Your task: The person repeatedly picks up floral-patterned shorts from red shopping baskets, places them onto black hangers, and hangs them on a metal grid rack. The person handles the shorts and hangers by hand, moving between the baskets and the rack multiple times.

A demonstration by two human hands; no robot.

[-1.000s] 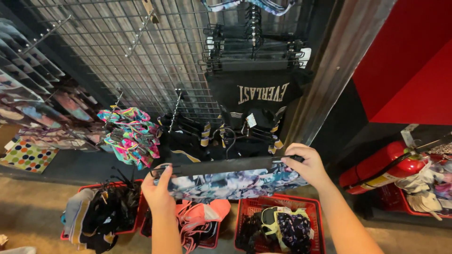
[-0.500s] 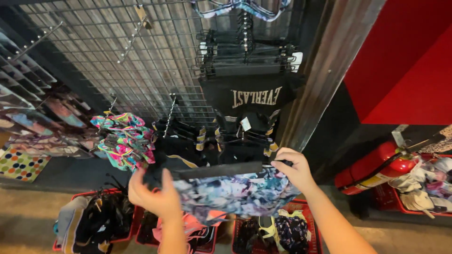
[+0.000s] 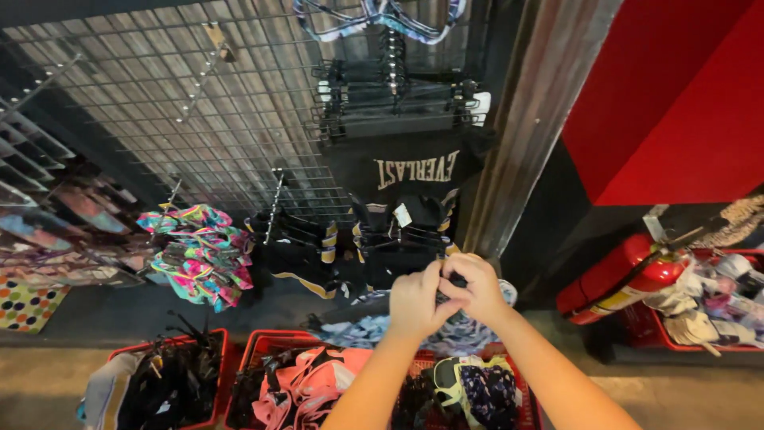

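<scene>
We have both hands together in front of the black hanging clothes: the left hand [image 3: 415, 301] and right hand [image 3: 477, 288] are closed, fingers pinched around a small dark hanger clip [image 3: 450, 282] between them. Below our wrists the patterned garment [image 3: 362, 330] droops over the red basket [image 3: 270, 344], just in front of the wire grid wall [image 3: 199, 119]. We judge it light, thin and floppy, likely to slide off smooth plastic, so the firm top edge near the clip looks like the best place to grip. A fire extinguisher [image 3: 617, 279] lies off right.
</scene>
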